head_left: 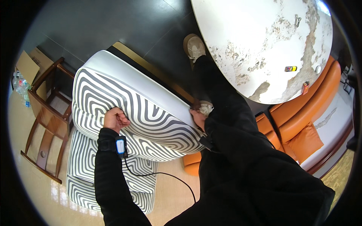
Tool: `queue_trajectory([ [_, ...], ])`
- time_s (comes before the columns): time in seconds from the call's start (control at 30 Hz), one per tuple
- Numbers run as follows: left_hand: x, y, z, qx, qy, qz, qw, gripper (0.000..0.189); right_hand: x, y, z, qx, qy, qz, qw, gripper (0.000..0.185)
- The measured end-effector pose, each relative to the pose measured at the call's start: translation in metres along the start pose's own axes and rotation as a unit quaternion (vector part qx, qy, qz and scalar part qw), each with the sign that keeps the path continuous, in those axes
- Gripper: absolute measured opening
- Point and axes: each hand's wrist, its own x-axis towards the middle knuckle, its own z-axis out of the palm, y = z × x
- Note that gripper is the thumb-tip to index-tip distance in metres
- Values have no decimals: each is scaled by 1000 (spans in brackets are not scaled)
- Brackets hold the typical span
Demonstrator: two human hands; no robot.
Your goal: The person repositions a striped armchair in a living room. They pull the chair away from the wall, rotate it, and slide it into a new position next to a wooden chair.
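Observation:
An upholstered seat (158, 118) with a dark-and-white maze pattern and a pale grey side panel lies tilted before me. Its base shows black with a gold-coloured edge. My left hand (116, 120) rests against the patterned face, fingers curled in, nothing visible between them. At the near right end, my right hand (198, 120) grips the edge by the grey panel; part of that hand is hidden by the sleeve. A second patterned upholstered seat (82, 166) sits below, partly covered by the first. On my left wrist is a strapped device (121, 147) with a black cable.
A wooden chair (49, 121) stands at left, near cardboard (28, 66) and plastic bottles (21, 84). A round white table (240, 28) at upper right carries a lighter (290, 69) and a small red box (305, 87). Orange sofas (308, 113) are beyond it. My shoes are beside the seat.

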Motion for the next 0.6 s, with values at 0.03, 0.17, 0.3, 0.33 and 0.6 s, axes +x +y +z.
queue_trajectory([
  [0.03,1,-1,0,-2,1,-1,1000,23,-5,-16,2,-5,-11,-11,1000,74],
  [0.17,6,-4,0,-13,-14,13,1000,24,-16,-80,17,11,-10,-64,998,81],
  [0.3,16,-8,-1,-48,-43,1,998,23,-7,-133,37,-32,-6,-139,990,81],
  [0.33,19,-9,-1,-73,-57,-1,996,23,-4,-148,40,-36,-19,-171,984,78],
  [0.6,12,-10,6,-68,-50,20,996,23,-40,-262,70,141,-109,-107,978,55],
])
